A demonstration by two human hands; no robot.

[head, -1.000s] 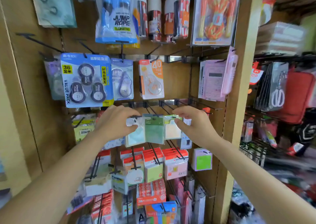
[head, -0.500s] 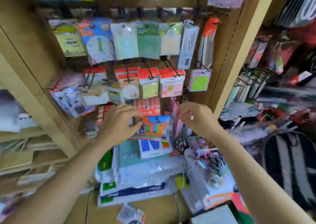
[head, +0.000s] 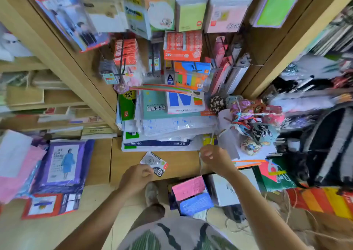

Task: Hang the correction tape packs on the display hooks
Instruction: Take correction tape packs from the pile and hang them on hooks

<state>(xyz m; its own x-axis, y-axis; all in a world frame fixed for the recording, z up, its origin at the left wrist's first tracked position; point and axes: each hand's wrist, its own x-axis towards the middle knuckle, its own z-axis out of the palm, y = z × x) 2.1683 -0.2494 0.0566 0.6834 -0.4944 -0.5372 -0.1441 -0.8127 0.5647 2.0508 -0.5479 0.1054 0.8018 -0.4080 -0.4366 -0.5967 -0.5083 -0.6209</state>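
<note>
Correction tape pack [head: 155, 163], marked 40, lies on the wooden ledge [head: 99, 160] in the middle of the scene, just on the near side of a stack of paper packs [head: 162, 133]. The left hand [head: 136, 179] pinches the pack's near left edge with curled fingers. The right hand [head: 215, 161] hovers to the pack's right, apart from it, fingers curled; blur hides whether it holds anything

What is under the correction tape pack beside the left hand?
Only the wooden shelf shows around the correction tape pack, which seems to lie on it. The left hand covers the pack's near edge, so that part is hidden.
</note>
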